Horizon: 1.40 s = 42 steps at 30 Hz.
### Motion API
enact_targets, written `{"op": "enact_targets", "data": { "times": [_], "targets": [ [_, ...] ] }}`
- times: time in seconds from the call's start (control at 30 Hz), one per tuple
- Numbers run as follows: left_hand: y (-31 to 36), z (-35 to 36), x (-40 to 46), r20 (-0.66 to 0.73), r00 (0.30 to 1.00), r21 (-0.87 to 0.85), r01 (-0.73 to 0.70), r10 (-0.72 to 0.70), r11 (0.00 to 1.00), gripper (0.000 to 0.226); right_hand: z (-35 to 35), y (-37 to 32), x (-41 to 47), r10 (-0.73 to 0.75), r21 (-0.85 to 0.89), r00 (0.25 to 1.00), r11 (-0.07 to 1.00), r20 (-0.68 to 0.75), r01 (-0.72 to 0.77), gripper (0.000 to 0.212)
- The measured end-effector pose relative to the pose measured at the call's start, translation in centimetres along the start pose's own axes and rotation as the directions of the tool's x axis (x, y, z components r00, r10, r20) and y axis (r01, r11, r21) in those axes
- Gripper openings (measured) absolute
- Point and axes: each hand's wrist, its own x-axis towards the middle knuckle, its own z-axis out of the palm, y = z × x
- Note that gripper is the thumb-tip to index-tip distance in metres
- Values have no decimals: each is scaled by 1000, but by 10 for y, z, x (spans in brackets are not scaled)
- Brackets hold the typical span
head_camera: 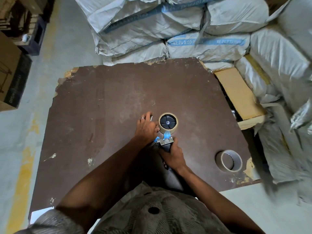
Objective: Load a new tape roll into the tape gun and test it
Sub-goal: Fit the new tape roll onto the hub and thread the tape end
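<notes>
We grip the tape gun point(166, 142) handle w/ right hand point(172, 155), fingers wrapped; left hand point(146, 127) pinches at tape roll point(168, 122) on it. Spare roll point(229, 160) lies on board point(104, 105).

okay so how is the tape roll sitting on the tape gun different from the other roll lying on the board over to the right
The tan tape roll on the blue tape gun has its centre filled by the gun's black hub; the loose tan cardboard roll is hollow. The mounted roll is off the brown board, held by the right hand with the left hand beside it; the loose one lies untouched. Both are round and tan.
</notes>
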Motion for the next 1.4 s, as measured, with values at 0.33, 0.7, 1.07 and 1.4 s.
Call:
{"op": "enact_targets", "data": {
  "times": [0.33, 0.7, 1.07, 1.4],
  "targets": [
    [2, 3, -11, -197, 975, 41, -101, 107, 994, 13, 5, -3, -2, 2, 21, 1000, 1000, -29, -1, 62],
    [3, -15, -26, -160, 982, 99, -85, 101, 991, 14, 5, -2, 1, 17, 39, 999, 999, -35, -15, 59],
    [-12, -6, -50, -139, 989, 27, -48, 51, 999, 16, 5, -2, 5, 23, 44, 998, 999, -63, -20, 60],
    [-52, -5, -70, -139, 989, 8, 43, -42, 999, 15, 5, -2, 10, 34, 51, 997, 998, -74, -30, 63]
  ]
}}
